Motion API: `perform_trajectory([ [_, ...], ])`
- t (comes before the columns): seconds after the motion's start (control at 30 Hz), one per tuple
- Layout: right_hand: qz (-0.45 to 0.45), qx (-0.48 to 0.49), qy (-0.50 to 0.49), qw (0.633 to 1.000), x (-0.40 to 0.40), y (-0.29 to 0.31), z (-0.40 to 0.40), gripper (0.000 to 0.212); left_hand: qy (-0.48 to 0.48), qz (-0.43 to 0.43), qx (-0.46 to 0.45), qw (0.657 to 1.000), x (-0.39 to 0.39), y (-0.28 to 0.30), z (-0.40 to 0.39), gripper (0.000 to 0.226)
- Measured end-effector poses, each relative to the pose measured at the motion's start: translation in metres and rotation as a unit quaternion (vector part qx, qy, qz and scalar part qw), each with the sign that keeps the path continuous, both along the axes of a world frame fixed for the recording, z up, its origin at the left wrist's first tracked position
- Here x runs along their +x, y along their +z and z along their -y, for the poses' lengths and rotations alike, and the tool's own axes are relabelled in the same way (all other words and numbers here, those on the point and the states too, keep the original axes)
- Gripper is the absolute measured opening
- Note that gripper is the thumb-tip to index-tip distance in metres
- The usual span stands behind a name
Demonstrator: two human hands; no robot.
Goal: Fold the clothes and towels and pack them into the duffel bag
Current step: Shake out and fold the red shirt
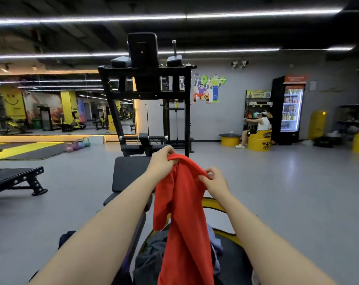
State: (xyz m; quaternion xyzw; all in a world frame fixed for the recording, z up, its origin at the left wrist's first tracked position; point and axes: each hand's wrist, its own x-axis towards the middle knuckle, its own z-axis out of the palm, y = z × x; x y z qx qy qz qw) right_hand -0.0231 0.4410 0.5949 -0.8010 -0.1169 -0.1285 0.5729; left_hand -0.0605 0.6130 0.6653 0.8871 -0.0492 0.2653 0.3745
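Note:
A red garment hangs in front of me, held up by its top edge. My left hand grips the upper left part of that edge. My right hand pinches the edge lower and to the right. The cloth drapes down past the bottom of the view. Below it lies a black container with a yellow rim, holding dark and bluish clothes. I cannot tell whether that container is the duffel bag.
A black padded bench stands straight ahead beyond my hands, with a tall black gym machine behind it. A low black platform sits at left. A seated person is far right near a lit fridge. Grey floor lies all around.

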Motion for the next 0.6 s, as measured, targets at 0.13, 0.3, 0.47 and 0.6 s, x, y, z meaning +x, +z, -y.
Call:
perform_trajectory([
  [0.13, 0.033, 0.008, -0.009, 0.999, -0.002, 0.033, 0.010, 0.008, 0.012, 0.000, -0.001, 1.000, -0.004, 0.009, -0.009, 0.009],
  [0.3, 0.082, 0.003, -0.001, 0.997, -0.007, 0.077, 0.012, 0.013, 0.024, -0.007, 0.002, 1.000, -0.007, 0.009, -0.012, 0.010],
  [0.47, 0.117, -0.003, -0.038, 0.992, -0.020, 0.113, 0.006, 0.011, 0.012, -0.016, 0.008, 1.000, -0.011, 0.009, 0.005, 0.014],
  [0.6, 0.126, -0.028, -0.085, 0.988, -0.030, 0.132, 0.006, 0.008, 0.007, 0.062, -0.014, 0.998, -0.021, 0.016, 0.028, 0.025],
])
